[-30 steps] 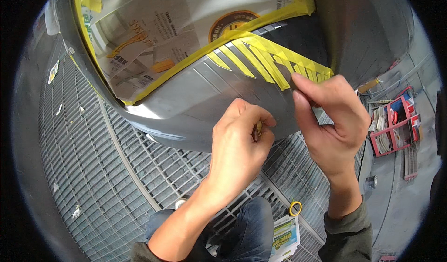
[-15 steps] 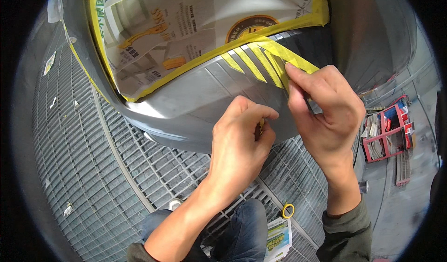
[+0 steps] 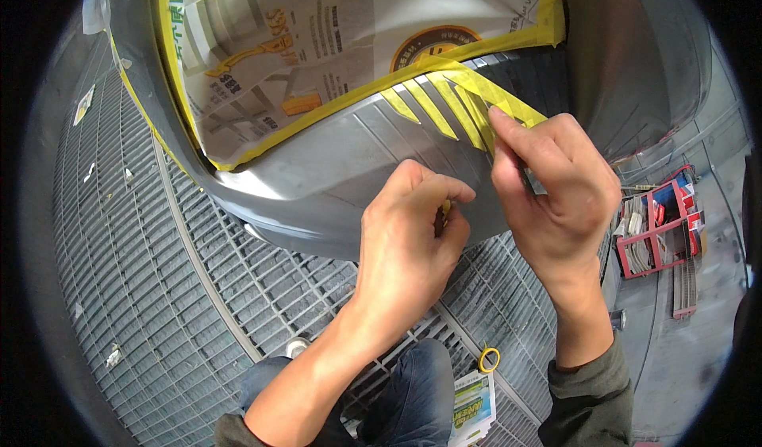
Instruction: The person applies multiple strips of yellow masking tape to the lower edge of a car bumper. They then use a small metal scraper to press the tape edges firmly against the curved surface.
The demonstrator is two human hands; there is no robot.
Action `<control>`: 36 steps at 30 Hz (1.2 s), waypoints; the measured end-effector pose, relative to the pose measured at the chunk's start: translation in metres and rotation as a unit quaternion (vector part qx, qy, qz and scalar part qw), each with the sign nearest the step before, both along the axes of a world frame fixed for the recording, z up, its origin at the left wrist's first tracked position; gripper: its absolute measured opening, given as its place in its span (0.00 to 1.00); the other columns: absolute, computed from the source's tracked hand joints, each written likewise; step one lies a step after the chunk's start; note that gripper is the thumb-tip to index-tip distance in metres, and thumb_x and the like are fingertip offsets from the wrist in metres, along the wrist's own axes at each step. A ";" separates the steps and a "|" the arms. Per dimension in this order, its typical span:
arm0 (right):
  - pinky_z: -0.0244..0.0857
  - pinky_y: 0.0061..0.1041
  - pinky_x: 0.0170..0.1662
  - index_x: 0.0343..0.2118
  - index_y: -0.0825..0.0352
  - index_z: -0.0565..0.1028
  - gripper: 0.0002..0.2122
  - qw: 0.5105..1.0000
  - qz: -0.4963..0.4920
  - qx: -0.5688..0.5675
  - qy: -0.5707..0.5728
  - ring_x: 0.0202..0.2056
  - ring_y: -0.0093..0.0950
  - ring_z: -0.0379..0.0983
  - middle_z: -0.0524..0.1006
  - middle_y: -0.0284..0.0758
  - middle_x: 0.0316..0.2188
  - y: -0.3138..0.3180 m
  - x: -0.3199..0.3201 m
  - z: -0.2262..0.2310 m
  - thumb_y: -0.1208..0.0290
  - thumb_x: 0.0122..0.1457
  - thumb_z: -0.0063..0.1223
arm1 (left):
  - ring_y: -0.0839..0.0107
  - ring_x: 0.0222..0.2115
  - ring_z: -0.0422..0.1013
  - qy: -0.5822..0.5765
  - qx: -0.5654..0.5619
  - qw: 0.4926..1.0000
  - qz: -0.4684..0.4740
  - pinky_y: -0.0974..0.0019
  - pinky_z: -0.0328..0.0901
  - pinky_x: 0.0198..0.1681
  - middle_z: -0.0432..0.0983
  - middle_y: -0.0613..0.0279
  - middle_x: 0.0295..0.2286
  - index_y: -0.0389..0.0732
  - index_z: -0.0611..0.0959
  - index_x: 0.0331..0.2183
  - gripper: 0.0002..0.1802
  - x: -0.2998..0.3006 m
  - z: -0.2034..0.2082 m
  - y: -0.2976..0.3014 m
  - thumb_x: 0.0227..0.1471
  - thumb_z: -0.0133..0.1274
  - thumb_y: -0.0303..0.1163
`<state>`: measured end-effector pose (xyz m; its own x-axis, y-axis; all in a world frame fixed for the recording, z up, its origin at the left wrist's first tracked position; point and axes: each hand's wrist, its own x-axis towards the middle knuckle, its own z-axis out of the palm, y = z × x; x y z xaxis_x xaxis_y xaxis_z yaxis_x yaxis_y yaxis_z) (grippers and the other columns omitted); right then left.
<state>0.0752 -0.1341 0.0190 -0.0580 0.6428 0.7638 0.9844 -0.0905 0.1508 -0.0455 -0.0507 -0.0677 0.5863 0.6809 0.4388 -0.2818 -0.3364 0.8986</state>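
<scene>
A large grey car bumper (image 3: 317,185) fills the upper middle. Over its ribbed area lie slanted strips of yellow masking tape (image 3: 430,107), crossed at the top by a longer strip (image 3: 496,94). My right hand (image 3: 559,185) pinches thumb and index finger at that strip's lower edge; anything thinner between the fingertips is hidden. Left of it, in front of the bumper, my left hand (image 3: 409,236) is curled closed. A small yellow thing (image 3: 442,215) shows inside its fingers, mostly hidden, so I cannot tell its kind.
Printed masking paper (image 3: 341,18) edged with yellow tape covers the bumper's opening. A tape roll (image 3: 490,359) and printed sheets (image 3: 474,407) lie on the floor grating (image 3: 151,264) by my knee. A red compartment tray (image 3: 655,225) holding supplies sits at the right.
Very little differs. Both hands keep the same closed shape and place, while the bumper appears shifted slightly to the right in view.
</scene>
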 end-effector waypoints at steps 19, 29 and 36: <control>0.67 0.28 0.28 0.44 0.68 0.86 0.20 0.992 0.022 -0.058 -0.106 0.25 0.30 0.71 0.72 0.35 0.25 0.000 0.005 0.015 0.86 0.44 0.69 | 0.75 0.25 0.68 -0.001 -0.007 1.000 -0.006 0.69 0.66 0.30 0.71 0.62 0.28 0.34 0.89 0.38 0.12 0.000 0.000 0.001 0.49 0.60 0.14; 0.67 0.28 0.27 0.43 0.67 0.87 0.20 0.985 0.023 -0.075 -0.156 0.24 0.30 0.72 0.73 0.34 0.24 0.000 0.009 0.022 0.85 0.43 0.70 | 0.76 0.26 0.68 0.000 -0.016 1.000 -0.013 0.70 0.65 0.31 0.71 0.62 0.28 0.35 0.89 0.38 0.13 -0.001 0.001 0.001 0.49 0.60 0.14; 0.65 0.28 0.26 0.43 0.64 0.87 0.20 0.979 0.012 -0.087 -0.183 0.24 0.29 0.71 0.72 0.31 0.24 0.001 0.007 0.026 0.82 0.42 0.70 | 0.75 0.26 0.69 0.002 -0.019 1.000 -0.012 0.70 0.66 0.31 0.71 0.62 0.29 0.35 0.89 0.38 0.13 -0.001 0.001 0.001 0.49 0.60 0.14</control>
